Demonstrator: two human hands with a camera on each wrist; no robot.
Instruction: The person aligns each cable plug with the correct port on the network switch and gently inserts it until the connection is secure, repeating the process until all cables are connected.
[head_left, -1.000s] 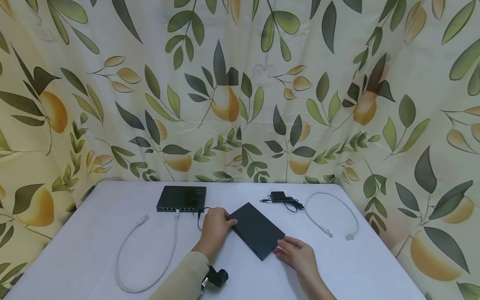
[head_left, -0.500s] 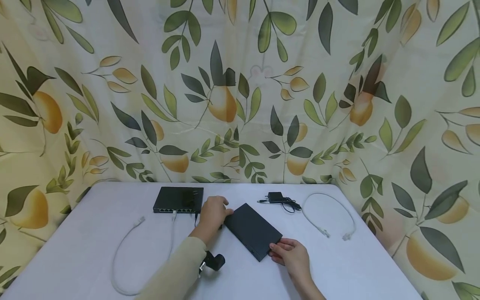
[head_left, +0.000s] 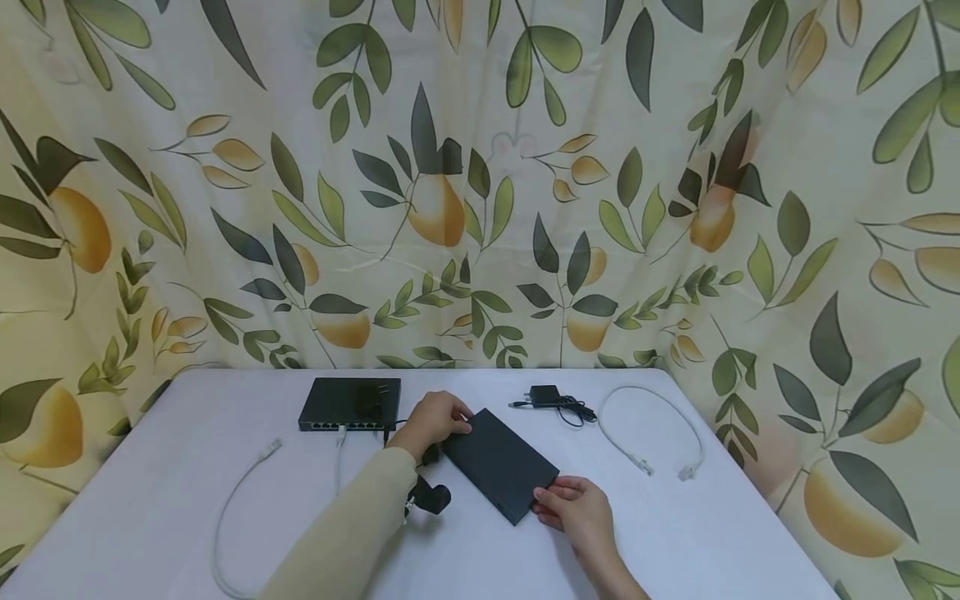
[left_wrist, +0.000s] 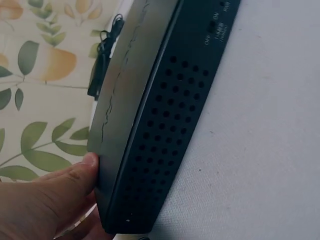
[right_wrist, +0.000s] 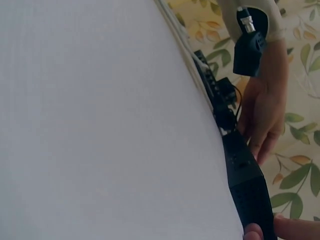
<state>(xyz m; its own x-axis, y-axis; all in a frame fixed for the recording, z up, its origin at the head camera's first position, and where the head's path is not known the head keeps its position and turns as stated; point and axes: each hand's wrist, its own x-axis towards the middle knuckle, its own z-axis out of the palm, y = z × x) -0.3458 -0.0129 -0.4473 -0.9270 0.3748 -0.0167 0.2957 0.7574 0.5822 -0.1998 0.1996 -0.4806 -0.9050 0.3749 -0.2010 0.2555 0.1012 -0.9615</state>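
Observation:
A flat black network switch (head_left: 498,467) lies at a slant between my two hands in the head view. My left hand (head_left: 433,422) grips its far left corner, the thumb on the top edge. At the near right end, my right hand (head_left: 581,512) pinches the corner between thumb and fingers. The left wrist view shows the switch's side (left_wrist: 165,115) with rows of round vent holes and ON/OFF lettering. In the right wrist view the fingertips (right_wrist: 254,231) touch the end of the casing. The underside is hidden.
A second black network switch (head_left: 349,403) stands at the back left with a white network cable (head_left: 340,454) plugged in. A power adapter (head_left: 545,396) with a coiled cord and a loose white network cable (head_left: 701,442) lie back right. A patterned curtain (head_left: 480,208) hangs behind.
The head view has drifted slightly, shifting the scene left. My left hand has turned a little at the corner, its fingers now reaching farther right. The right hand keeps its hold.

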